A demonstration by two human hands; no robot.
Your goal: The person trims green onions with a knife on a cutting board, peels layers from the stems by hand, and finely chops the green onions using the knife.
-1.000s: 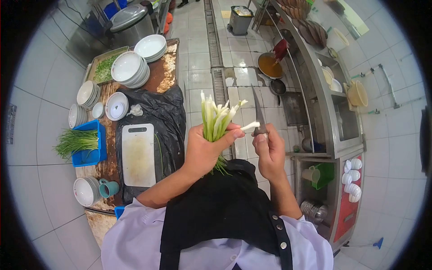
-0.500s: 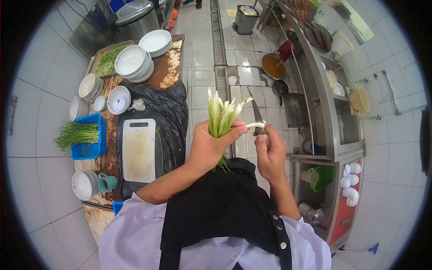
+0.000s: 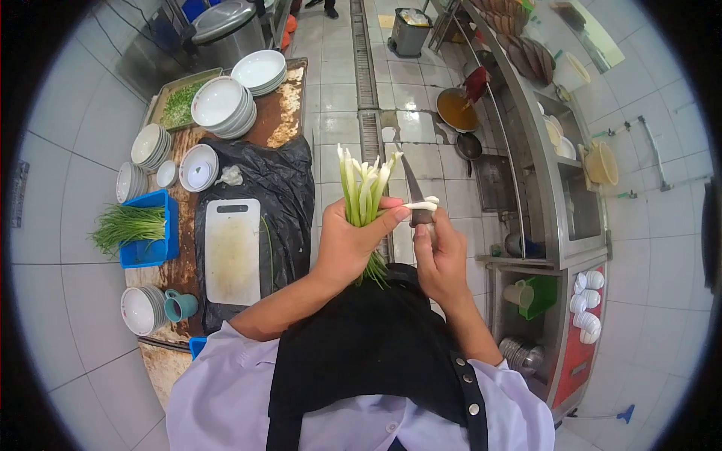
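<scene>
A bunch of spring onions (image 3: 361, 192) stands upright in my left hand (image 3: 342, 244), closed around the stalks, with white root ends up and green leaves hanging below. One white stalk (image 3: 420, 204) sticks out sideways from the left fingers towards the right hand. My right hand (image 3: 442, 259) is closed on the handle of a knife (image 3: 411, 179), whose blade points up and slightly left. The stalk's white end crosses near the base of the blade by the right fingers; whether the thumb presses on it I cannot tell.
To the left, a worktop carries a white cutting board (image 3: 232, 255) on black plastic (image 3: 289, 188), a blue basket (image 3: 173, 225) of green leaves, stacked bowls (image 3: 218, 105) and a teal mug (image 3: 180, 306). A steel sink unit (image 3: 553, 248) is at right, and a floor drain (image 3: 366, 83) runs ahead.
My right hand and the knife have moved left, closer to the bunch. The bunch has shifted slightly left, its white ends more upright, while the left hand stays in nearly the same place.
</scene>
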